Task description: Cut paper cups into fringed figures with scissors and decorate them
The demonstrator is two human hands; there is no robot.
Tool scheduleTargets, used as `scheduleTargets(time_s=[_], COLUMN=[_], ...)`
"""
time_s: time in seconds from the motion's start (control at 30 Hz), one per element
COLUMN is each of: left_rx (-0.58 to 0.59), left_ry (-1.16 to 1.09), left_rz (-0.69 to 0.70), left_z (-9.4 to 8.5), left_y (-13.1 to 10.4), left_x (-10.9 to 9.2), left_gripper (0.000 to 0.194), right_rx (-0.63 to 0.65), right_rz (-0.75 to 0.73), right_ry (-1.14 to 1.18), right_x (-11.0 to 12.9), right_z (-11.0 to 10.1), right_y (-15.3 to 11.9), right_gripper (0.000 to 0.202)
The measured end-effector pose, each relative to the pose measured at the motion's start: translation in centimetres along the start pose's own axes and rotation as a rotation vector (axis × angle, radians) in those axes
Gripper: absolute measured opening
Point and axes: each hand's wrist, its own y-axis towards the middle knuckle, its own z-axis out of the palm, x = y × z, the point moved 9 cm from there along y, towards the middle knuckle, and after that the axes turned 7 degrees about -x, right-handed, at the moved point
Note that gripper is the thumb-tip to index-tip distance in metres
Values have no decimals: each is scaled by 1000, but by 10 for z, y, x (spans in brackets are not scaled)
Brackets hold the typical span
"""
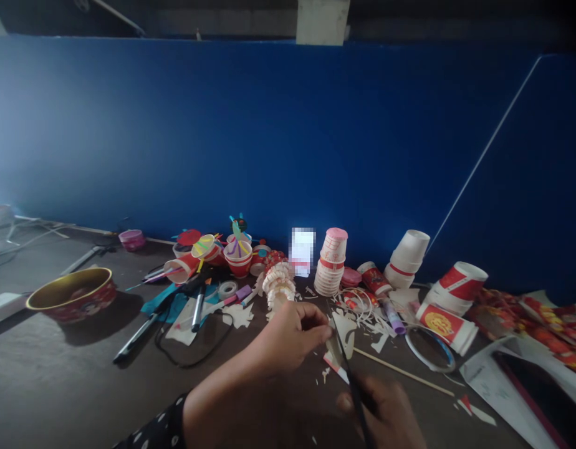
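Observation:
My left hand [288,337] is at the middle of the table, its thumb and fingers closed on a small piece of white paper [335,349]. In my right hand [381,411], at the lower right, is a pair of dark scissors [346,362], blurred by motion. The scissors point away from me and their blades lie against the paper, close to my left fingertips. Whether the blades are apart cannot be made out. Beyond my left hand stands a ruffled white paper figure [278,284]. Small paper scraps [325,374] lie beneath the hands.
At the left is a gold-rimmed bowl [73,296], near a black-and-silver glue gun [138,337] and its cable. Decorated cups [238,259] and stacked paper cups [330,262] line the blue partition [269,125]. A wooden stick [404,372], tape ring [431,349] and phone [535,393] lie right.

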Motion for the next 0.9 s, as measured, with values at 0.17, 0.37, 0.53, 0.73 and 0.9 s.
scheduleTargets(time_s=[0.17,0.37,0.53,0.73,0.9], left_rx=[-12,0,7,10,12], left_ry=[-62,-94,-61,-52,-35], left_rz=[-38,-44,-31,-38,-22], left_z=[1,1,1,-1,-3], left_y=[0,1,1,2,2], left_x=[4,7,8,7,3], left_gripper=[15,15,16,16,15], right_rx=[12,16,22,55,85], right_rz=[26,-32,-45,-65,-76], right_ry=[66,117,109,121,100], right_x=[0,1,-3,0,0], right_z=[3,5,7,6,6], right_y=[-1,-3,-2,-2,-1], right_gripper=[33,41,45,41,43])
